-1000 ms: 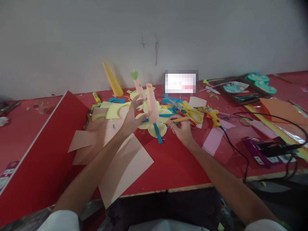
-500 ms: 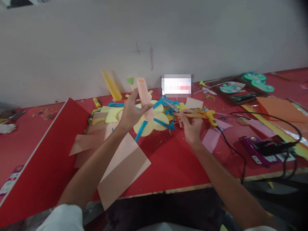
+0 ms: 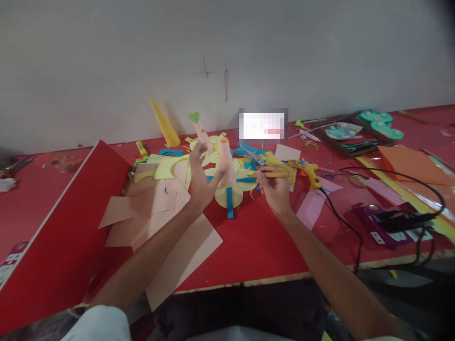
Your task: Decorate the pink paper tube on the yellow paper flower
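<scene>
Pale pink paper tube (image 3: pixel 226 163) stood on a yellow flower cutout (image 3: pixel 221 199), back from the front edge of the red surface (image 3: pixel 249 255), room between. Left hand (image 3: pixel 204 182) spread its fingers beside it, contact unclear; right hand (image 3: pixel 276 195) pinched an orange stick (image 3: pixel 277 174).

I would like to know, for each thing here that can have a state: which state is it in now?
Peach tube: upright, top open.
Left hand: open, thumb beside the peach tube, contact unclear.
Yellow stick: held nearly level.
Right hand: closed on the yellow stick.
Glue gun: lying down, cord attached.
Yellow cone: standing, tilted.
Red board: standing aslant.
Screen: lit, contents pixelated.
Scissors: lying down, blade opening unclear.
</scene>
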Demonstrator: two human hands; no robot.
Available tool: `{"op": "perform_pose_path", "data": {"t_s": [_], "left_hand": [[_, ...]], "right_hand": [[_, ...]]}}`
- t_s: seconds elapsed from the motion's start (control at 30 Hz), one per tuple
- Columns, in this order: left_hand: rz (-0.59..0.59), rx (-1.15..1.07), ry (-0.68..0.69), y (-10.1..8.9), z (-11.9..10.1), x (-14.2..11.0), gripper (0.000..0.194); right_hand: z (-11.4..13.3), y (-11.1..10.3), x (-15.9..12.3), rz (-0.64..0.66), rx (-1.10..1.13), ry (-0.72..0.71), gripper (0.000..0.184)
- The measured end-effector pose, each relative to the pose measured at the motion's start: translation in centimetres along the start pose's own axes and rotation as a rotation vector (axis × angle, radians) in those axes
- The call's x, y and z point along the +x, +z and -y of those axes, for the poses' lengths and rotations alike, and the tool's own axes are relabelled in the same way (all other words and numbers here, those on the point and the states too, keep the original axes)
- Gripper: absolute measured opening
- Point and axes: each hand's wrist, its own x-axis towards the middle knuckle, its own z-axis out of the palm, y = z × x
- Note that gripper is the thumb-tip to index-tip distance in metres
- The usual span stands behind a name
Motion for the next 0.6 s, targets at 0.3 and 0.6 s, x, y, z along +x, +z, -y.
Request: {"op": "perform_pose_path", "data": {"t_s": [0.3,0.6], "left_hand": [[0.388,-0.086,-0.098,-1.8,4.1,-0.9,0.089],[0.361,0.034,-0.103,0.2,2.6,1.8,0.077]], "right_hand": [[0.3,0.6,0.2,-0.172,0.139,0.025,0.036],[-0.1,0.5,0.4,-0.136,0.098,0.037,0.038]]}}
